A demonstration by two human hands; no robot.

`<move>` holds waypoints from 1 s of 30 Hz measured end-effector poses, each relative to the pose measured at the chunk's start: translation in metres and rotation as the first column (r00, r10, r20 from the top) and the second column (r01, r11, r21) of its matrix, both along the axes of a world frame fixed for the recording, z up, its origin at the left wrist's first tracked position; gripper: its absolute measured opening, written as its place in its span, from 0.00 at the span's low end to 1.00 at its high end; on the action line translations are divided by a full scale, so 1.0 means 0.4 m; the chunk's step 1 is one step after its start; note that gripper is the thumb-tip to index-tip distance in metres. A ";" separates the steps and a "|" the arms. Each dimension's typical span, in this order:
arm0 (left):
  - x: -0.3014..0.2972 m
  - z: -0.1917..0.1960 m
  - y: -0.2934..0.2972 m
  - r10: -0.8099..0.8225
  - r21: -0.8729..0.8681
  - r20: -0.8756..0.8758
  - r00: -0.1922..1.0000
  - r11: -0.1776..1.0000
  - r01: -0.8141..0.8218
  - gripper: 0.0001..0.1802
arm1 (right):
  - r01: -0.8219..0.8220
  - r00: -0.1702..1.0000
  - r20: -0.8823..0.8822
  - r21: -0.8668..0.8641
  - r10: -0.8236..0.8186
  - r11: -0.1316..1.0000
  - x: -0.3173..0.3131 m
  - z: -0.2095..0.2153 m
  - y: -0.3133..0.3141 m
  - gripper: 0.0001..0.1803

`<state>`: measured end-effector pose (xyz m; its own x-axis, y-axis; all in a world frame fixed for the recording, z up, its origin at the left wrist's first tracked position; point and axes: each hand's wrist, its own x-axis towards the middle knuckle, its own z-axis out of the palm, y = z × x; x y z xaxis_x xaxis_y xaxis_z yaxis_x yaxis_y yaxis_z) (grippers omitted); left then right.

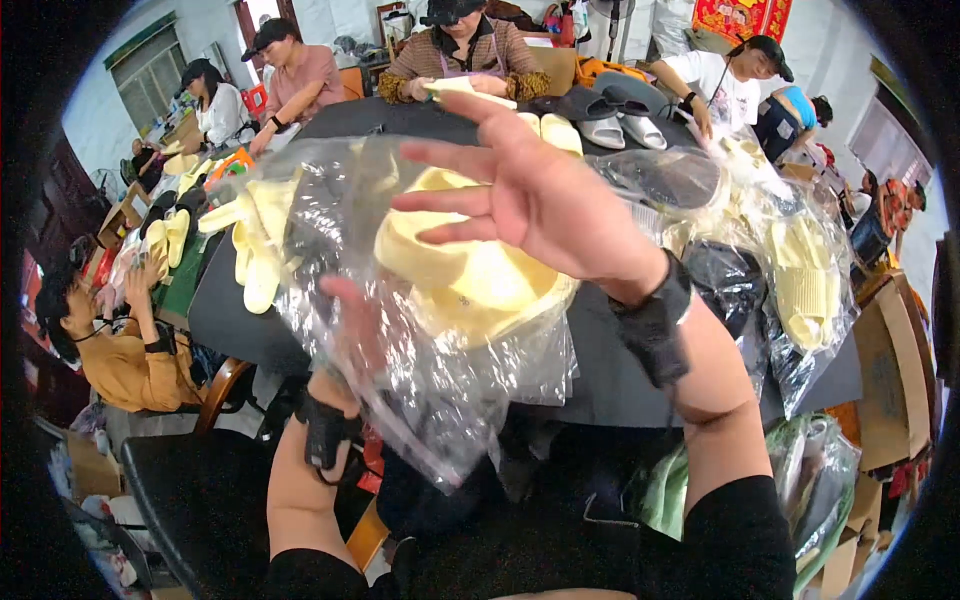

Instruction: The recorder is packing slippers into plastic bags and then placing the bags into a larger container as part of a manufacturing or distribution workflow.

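Left hand (345,330) sits behind the clear plastic bag (400,330), fingers apparently pinching its film, right hand (530,195) fingers spread apart on top, pale yellow slippers (470,280) inside beneath them above the dark surface (600,370); light, soft, slippery, likely best gripped at the bag edge.

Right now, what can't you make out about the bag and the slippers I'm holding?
All in the head view:
- Left hand: its fingers sit behind the crinkled clear plastic bag, so the grip is blurred.
- Pale yellow slippers: the right hand covers their upper part; whether there is one or a pair is unclear.
- Bag opening: lost in folds and glare.
- Black table: its near edge is hidden behind the bag.
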<state>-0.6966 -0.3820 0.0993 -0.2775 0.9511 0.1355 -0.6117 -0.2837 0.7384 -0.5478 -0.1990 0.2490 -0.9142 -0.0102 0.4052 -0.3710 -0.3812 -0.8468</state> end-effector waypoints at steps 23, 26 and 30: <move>-0.241 -0.046 -0.119 0.167 -0.521 -0.421 0.892 0.760 -0.388 0.26 | 0.114 0.582 0.245 0.919 -0.775 0.377 0.177 -0.504 0.351 0.25; -0.314 0.034 -0.060 0.206 -0.424 -0.496 0.844 0.790 -0.442 0.34 | 0.144 0.568 0.400 0.812 -0.719 0.565 0.163 -0.421 0.268 0.21; -0.367 0.145 0.031 0.286 -0.321 -0.534 0.796 0.802 -0.503 0.36 | 0.297 0.649 0.093 0.883 -0.755 0.364 0.188 -0.339 0.133 0.20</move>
